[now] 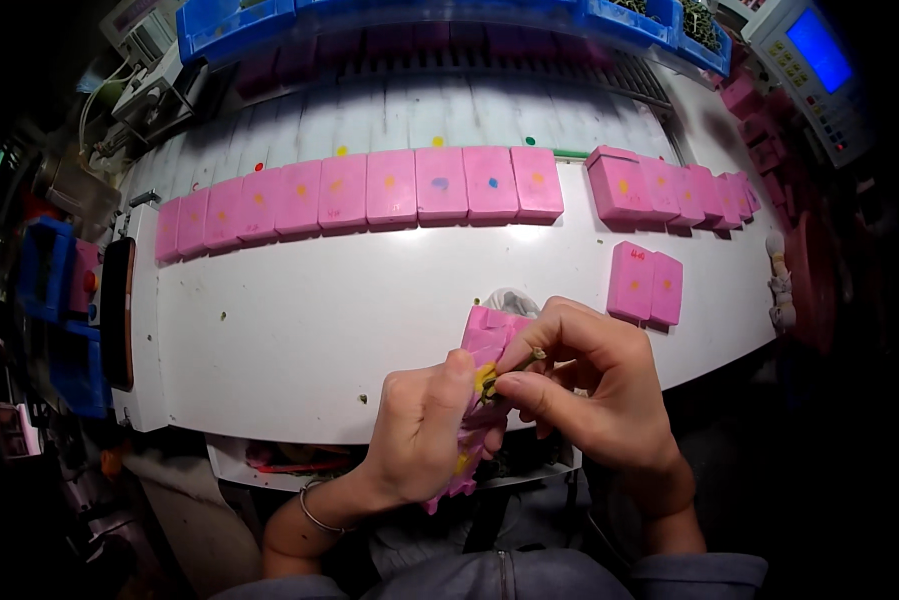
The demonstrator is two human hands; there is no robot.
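My left hand (419, 420) is wrapped round a pink rubber mold (489, 328), held tilted above the near edge of the white table. Yellow marks show on the mold, and its lower end sticks out beneath my left palm with a jagged edge. At the mold's middle, the thumb and fingertips of my right hand (609, 390) pinch a small dark green piece, probably wax, whose pale-tipped stem (537, 355) pokes out above my thumb. How much of the green piece still sits in the mold is hidden by my fingers.
A row of closed pink molds (390, 188) spans the white table (269, 340); more stand at the right, with a pair (631, 283) nearer me. Blue bins (419, 12) hang at the back. A control panel (819, 55) is far right. An open drawer (299, 470) lies below the edge.
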